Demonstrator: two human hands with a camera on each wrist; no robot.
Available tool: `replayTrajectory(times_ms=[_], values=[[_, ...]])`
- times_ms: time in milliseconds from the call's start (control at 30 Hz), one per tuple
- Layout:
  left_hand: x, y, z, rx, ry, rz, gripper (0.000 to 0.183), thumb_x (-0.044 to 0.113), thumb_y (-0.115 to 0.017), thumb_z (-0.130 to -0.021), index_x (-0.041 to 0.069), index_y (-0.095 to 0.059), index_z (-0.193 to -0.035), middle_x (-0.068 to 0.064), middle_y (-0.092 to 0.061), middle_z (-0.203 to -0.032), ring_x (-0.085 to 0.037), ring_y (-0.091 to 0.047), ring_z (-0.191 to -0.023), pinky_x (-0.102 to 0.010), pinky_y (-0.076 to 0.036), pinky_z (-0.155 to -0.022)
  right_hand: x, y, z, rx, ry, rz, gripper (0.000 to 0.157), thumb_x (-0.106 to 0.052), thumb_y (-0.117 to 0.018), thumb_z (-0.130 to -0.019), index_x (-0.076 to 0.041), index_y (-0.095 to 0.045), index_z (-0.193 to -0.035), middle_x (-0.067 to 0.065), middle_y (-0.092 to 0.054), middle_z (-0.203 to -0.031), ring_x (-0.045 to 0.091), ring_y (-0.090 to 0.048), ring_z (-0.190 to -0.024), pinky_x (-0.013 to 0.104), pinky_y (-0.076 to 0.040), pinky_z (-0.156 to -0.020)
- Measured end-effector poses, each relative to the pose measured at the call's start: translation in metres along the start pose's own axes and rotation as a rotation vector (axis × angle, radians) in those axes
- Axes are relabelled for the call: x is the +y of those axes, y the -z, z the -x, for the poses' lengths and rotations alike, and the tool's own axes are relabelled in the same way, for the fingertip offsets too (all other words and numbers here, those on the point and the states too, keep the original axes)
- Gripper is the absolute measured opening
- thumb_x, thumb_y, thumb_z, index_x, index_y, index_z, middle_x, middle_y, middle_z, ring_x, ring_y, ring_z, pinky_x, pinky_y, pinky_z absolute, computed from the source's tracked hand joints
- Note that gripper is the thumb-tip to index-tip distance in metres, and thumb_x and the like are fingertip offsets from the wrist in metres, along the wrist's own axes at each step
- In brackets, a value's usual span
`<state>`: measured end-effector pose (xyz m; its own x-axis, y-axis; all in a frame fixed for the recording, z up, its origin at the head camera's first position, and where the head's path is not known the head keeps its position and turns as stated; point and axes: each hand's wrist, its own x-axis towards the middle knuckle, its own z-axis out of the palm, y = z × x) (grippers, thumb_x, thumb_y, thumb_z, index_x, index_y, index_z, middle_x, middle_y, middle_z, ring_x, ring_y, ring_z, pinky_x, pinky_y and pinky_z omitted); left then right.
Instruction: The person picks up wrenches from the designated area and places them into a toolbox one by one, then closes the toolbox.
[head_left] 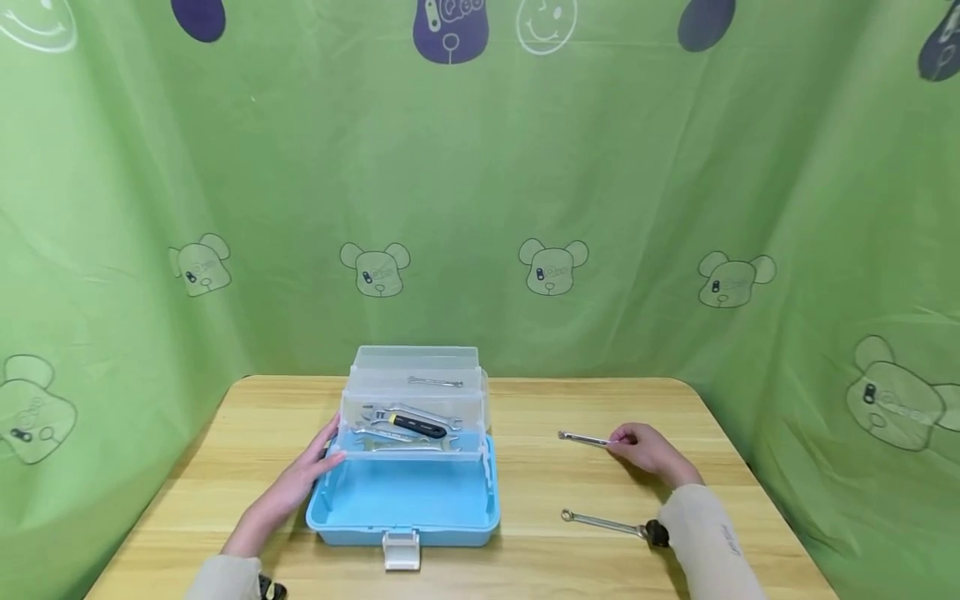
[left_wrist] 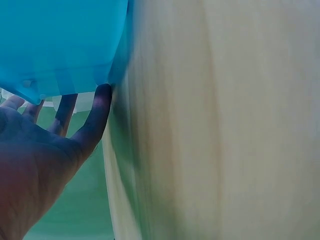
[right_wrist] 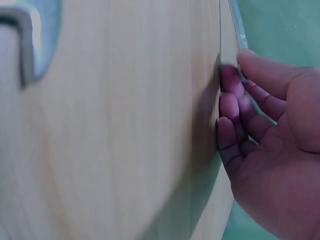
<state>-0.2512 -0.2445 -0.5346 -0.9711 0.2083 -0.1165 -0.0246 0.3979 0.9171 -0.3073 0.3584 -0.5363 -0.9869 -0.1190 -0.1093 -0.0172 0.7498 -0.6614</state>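
Note:
A blue toolbox [head_left: 442, 536] with clear trays lifted out in steps stands on the table. My left hand [head_left: 303, 471] rests against its left side, the fingers fairly straight along the wall; in the left wrist view the fingertips touch the blue box [left_wrist: 60, 45]. To the right of the box, my right hand [head_left: 647, 450] pinches the near end of a slim silver wrench [head_left: 583, 438] between thumb and fingers. That wrench [right_wrist: 240, 30] shows only partly in the right wrist view. A longer combination wrench [head_left: 603, 523] lies nearer on the table, by the right sleeve.
The lower clear tray [head_left: 468, 454] holds several wrenches and a black-handled tool [head_left: 418, 426]. On the upper tray lies a small wrench [head_left: 435, 382]. A white latch [head_left: 401, 550] hangs at the box front. Green curtain [head_left: 465, 183] surrounds the wooden table [head_left: 525, 575].

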Motion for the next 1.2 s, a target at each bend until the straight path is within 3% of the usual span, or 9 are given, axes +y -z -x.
replayTrajectory(times_ms=[233, 500, 933, 1200], values=[[0.0, -0.001, -0.001, 0.002, 0.004, 0.01, 0.079, 0.049, -0.05, -0.106, 0.033, -0.004, -0.168, -0.015, -0.001, -0.175, -0.048, 0.003, -0.158, -0.077, 0.002, -0.119, 0.007, 0.0, -0.001, 0.008, -0.031, -0.166, 0.019, -0.01, -0.059, -0.104, 0.005, -0.065, -0.113, 0.01, -0.071, -0.095, 0.019, -0.056, -0.084, 0.025, -0.044, -0.07], [0.002, -0.002, 0.0, 0.0, 0.012, 0.01, 0.079, 0.051, -0.05, -0.106, 0.034, -0.004, -0.168, -0.014, 0.0, -0.175, -0.048, 0.003, -0.159, -0.077, 0.001, -0.119, 0.007, 0.0, -0.001, 0.0, -0.081, -0.228, 0.024, -0.012, -0.061, -0.104, 0.005, -0.064, -0.12, 0.01, -0.072, -0.099, 0.018, -0.055, -0.084, 0.025, -0.045, -0.067], [0.002, 0.0, 0.0, -0.001, 0.005, 0.009, 0.079, 0.05, -0.05, -0.106, 0.034, -0.003, -0.168, -0.014, 0.001, -0.176, -0.048, 0.004, -0.159, -0.077, 0.001, -0.119, 0.013, -0.004, -0.004, 0.016, -0.045, -0.244, 0.028, -0.016, -0.066, -0.102, 0.006, -0.066, -0.12, 0.01, -0.071, -0.099, 0.016, -0.061, -0.088, 0.025, -0.049, -0.076], [0.0, 0.0, -0.001, 0.001, -0.007, 0.019, 0.078, 0.049, -0.051, -0.106, 0.036, -0.005, -0.167, -0.014, 0.001, -0.175, -0.048, 0.004, -0.158, -0.077, 0.002, -0.119, 0.017, -0.001, -0.002, 0.035, -0.081, -0.246, 0.032, -0.022, -0.074, -0.097, 0.002, -0.072, -0.118, 0.008, -0.075, -0.099, 0.015, -0.063, -0.089, 0.024, -0.049, -0.077]])
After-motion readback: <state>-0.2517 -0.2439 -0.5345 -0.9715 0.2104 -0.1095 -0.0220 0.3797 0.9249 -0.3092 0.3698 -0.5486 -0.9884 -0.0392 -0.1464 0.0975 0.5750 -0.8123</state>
